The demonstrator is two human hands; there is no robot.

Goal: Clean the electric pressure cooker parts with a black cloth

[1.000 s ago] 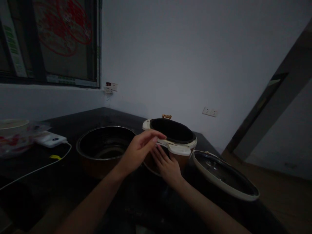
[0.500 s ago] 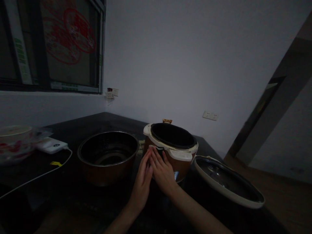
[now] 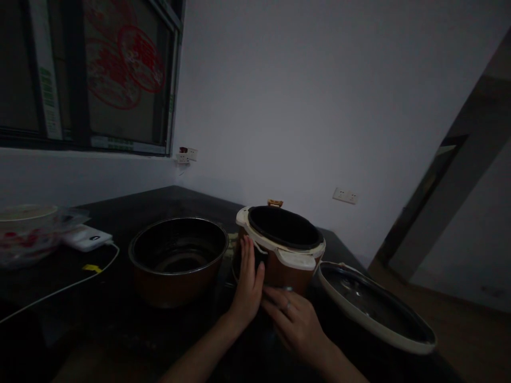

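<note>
An electric cooker body [image 3: 275,271], brown with a cream rim and side handle, stands in front of me, its dark round opening uncovered. My left hand [image 3: 248,290] is upright at its front, fingers stretched out flat along the dark front panel. Lower down, my right hand [image 3: 293,319], with a ring on one finger, points its partly bent fingers at the left palm near the cooker's base. Nothing shows in either hand; the right fingertips are partly hidden and dim.
A dark inner pot [image 3: 179,266] stands left of the cooker. The cooker's lid [image 3: 379,308] lies to the right. At far left are a bowl in a plastic bag [image 3: 27,234], a white device [image 3: 88,238] with a cable, and a yellow tag [image 3: 92,268]. Wall sockets [image 3: 345,195] are behind.
My hands were together at the cooker's front panel. The right hand has moved down and right towards the base, while the left remains upright at the panel. The view has shifted slightly.
</note>
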